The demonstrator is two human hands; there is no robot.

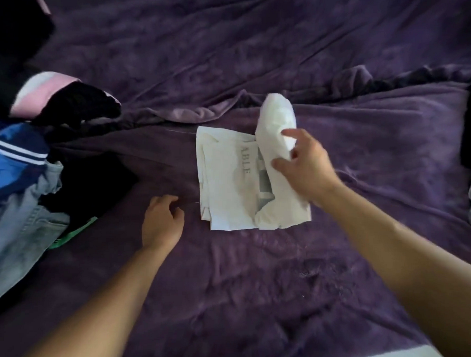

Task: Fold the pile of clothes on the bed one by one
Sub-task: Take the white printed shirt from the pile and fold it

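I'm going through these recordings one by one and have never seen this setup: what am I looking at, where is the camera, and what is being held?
There is no machine here: a person folds laundry with bare hands. The single picture comes from a wide-angle camera worn on the head, looking forward and down, so both forearms reach in from the bottom edge. The surface is a bed covered with a purple blanket. In the middle lies a white T-shirt, partly folded, with grey lettering showing. The right hand holds a raised fold of it between thumb and fingers. The left hand is beside the shirt, loosely curled, holding nothing. At the left edge waits the pile of clothes: blue, denim, dark and pink pieces.
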